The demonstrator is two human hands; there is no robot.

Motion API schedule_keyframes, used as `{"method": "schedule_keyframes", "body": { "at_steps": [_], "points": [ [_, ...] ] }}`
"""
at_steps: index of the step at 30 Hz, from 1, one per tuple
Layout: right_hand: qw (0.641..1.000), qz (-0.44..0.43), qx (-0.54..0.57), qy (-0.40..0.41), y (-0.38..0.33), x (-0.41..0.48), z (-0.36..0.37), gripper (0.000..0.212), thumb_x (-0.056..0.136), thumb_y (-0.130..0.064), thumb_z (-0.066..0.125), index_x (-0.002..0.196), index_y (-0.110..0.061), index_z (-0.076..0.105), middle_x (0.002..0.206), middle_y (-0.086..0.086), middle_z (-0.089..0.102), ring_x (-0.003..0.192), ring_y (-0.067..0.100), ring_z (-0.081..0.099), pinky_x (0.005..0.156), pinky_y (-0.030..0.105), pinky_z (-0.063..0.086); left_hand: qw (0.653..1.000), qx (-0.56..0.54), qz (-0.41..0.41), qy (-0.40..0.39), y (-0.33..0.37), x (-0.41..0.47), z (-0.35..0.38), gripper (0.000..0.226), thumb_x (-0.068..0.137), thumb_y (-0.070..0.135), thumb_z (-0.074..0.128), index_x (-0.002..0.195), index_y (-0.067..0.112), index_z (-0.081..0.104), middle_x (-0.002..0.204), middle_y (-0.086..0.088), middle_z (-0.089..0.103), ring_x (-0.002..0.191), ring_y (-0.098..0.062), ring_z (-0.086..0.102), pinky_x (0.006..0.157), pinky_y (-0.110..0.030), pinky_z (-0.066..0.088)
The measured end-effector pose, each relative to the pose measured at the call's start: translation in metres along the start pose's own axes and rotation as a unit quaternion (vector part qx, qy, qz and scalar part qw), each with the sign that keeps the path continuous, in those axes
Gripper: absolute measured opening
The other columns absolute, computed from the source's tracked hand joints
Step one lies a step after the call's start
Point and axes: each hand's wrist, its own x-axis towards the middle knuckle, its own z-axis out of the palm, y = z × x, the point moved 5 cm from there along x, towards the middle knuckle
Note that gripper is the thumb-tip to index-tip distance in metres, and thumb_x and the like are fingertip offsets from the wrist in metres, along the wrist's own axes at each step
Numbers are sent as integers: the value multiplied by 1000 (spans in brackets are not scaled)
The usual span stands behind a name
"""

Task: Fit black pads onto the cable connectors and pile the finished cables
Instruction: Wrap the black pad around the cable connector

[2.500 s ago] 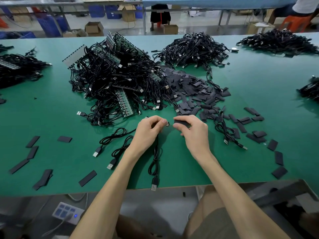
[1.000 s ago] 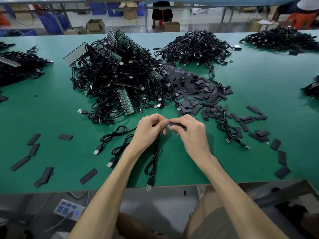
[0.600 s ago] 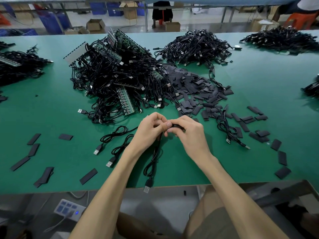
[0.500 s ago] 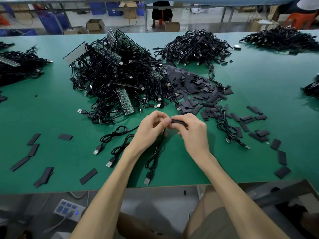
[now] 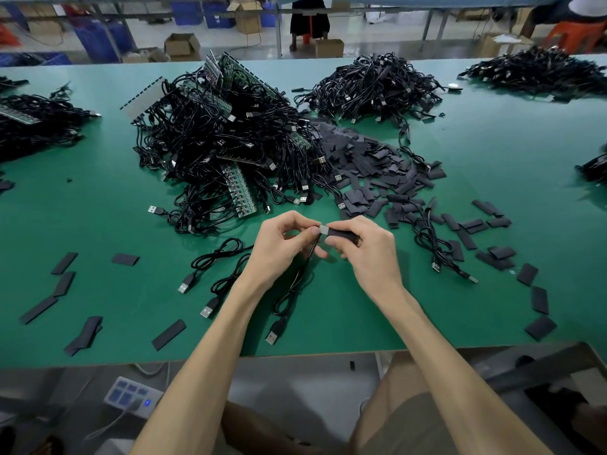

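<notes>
In the middle of the frame, above the green table (image 5: 492, 133), the left hand (image 5: 282, 246) pinches the cable (image 5: 297, 284) near its connector (image 5: 324, 229). The right hand (image 5: 364, 247) grips the black pad (image 5: 341, 234) on it. A loose pinch could let the pad slide off or sit crooked.

Long green bench (image 5: 492, 159) fills most of frame, pale edge strip along near side. Beyond far edge, top of frame: glossy grey floor (image 5: 377, 31), metal bench legs (image 5: 278, 27), blue crates (image 5: 98, 37) upper left, open cardboard boxes (image 5: 182, 46) top centre, orange plastic stool (image 5: 578, 31) upper right. Under near edge, lower left: white power strip (image 5: 133, 395) with small blue light, on grey floor. Even overhead light, soft shadows.
</notes>
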Motion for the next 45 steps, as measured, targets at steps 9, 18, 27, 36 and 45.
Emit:
{"method": "schedule_keyframes", "body": {
  "at_steps": [9,18,27,36,45],
  "points": [
    [998,48,41,1,8,2,1,17,87,-10,79,102,-17,80,90,-5,71,68,9,67,63,28,58,992,124,24,9,6,-1,4,14,85,4,80,98,7,77,95,-7,63,73,-24,63,71,-39,54],
    [998,47,31,-39,10,1,5,18,86,-9,79,102,-16,80,84,-4,71,67,15,66,68,31,57,988,149,15,32,3,-1,1,5,84,5,80,88,8,78,86,-10,65,63,-16,62,56,-27,48],
    [996,62,39,-42,8,1,3,19,84,-10,81,101,-17,79,84,-11,73,65,9,65,67,22,54,997,74,-18,27,3,-3,0,7,83,3,80,85,7,75,70,-4,74,57,-13,66,52,-13,44],
    [987,97,101,-75,6,1,0,18,80,-5,84,85,-18,72,76,-9,74,68,8,64,66,24,54,997,65,-34,22,3,-3,-1,6,81,4,82,82,7,77,64,-1,72,56,-11,64,52,-12,43],
    [986,100,109,-75,4,0,-1,15,81,-8,84,90,-10,72,79,11,75,67,17,68,64,28,58,996,83,-21,-4,2,-2,2,6,81,3,81,82,8,78,62,-2,71,54,-11,63,56,-14,44]
  ]
}}
